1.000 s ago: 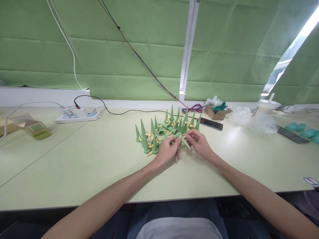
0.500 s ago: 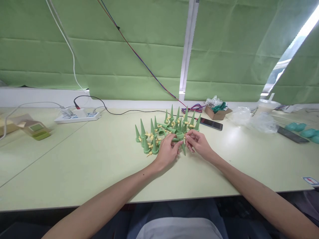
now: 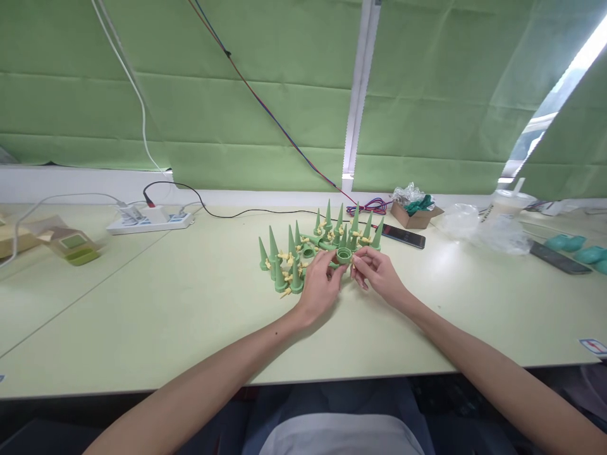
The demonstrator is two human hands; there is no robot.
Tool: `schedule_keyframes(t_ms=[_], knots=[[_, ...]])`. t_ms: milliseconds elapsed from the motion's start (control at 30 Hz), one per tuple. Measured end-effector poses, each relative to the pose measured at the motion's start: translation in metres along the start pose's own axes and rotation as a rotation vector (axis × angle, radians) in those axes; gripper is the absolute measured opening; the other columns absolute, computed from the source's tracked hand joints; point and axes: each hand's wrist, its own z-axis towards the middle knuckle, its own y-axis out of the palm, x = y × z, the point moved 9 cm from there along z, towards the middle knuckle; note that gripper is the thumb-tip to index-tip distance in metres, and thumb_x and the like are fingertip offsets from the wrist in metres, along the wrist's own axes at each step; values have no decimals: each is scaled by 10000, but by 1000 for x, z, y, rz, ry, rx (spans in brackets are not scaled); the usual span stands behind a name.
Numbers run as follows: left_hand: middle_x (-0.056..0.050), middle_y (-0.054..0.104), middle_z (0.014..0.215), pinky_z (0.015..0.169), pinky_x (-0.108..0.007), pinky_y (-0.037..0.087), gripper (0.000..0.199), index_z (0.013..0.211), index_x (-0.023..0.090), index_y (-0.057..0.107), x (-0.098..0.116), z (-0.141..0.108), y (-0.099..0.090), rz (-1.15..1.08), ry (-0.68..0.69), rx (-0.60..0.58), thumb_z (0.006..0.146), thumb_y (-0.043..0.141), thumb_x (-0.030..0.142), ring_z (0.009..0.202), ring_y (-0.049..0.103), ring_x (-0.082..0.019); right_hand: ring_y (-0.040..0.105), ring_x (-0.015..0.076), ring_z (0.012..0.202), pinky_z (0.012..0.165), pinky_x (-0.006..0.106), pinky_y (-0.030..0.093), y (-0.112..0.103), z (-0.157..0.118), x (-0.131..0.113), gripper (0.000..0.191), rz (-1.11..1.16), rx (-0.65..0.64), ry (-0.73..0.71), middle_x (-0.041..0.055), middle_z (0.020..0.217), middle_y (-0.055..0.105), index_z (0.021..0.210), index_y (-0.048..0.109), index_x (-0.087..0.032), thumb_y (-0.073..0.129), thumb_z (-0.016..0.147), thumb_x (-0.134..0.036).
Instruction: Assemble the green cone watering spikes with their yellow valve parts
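Note:
My left hand (image 3: 321, 282) grips a green cone piece, whose round hollow base (image 3: 344, 255) faces up toward the camera. At that base's right edge, my right hand (image 3: 374, 270) is pinched, and whatever lies between its fingertips is too small to make out. Upright green cones with small yellow parts stand in a left cluster (image 3: 279, 275) beside my left hand. Another cluster of such cones (image 3: 355, 221) rises behind both hands. Between the clusters, more green pieces (image 3: 318, 242) lie on their sides.
Behind the cones to the right are a black phone (image 3: 403, 236) and an open cardboard box (image 3: 413, 218). Farther right sit a plastic bag (image 3: 505, 234), a cup and a second phone (image 3: 559, 256). A power strip (image 3: 150, 221) lies back left.
The cone in my left hand has tipped so its open base shows more and its point no longer shows below. My hands have barely moved.

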Motion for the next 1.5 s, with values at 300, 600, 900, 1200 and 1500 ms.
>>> schedule_keyframes(t_ms=[300,600,900,1200,1500], knots=[[-72,562,1087,661,-270,485,347,1279,239,594,1,-3,-3,-16,-32,13,953,519,333,727,571,-131,505,89,404,385,235,408,5,1,1,372,-71,-49,3,-24,616,587,830,533,-189,597,899,-549],[10,534,669,459,-232,405,365,857,200,509,-4,-3,-1,-260,-199,23,972,419,535,477,499,-100,495,86,426,401,238,393,-1,-1,-9,294,-44,24,-91,-33,647,568,869,532,-193,587,933,-475],[15,481,522,369,-224,386,502,670,192,462,-22,-2,5,-445,-367,-21,907,480,634,413,513,-107,492,103,482,503,259,404,3,-5,-9,250,-255,-42,-106,-34,635,555,908,571,-203,550,962,-447],[-17,527,586,344,-230,407,535,652,160,516,-26,-3,15,-548,-440,-82,873,526,647,419,519,-104,489,116,502,523,266,402,2,-5,-7,268,-310,-42,-98,-29,626,550,896,567,-207,518,973,-458],[27,526,544,397,-223,425,439,911,187,546,-20,-6,23,-493,-349,-226,917,478,621,434,556,-125,448,113,454,496,256,363,-6,-3,1,300,-274,-9,-66,-61,529,488,871,521,-212,489,982,-489]])
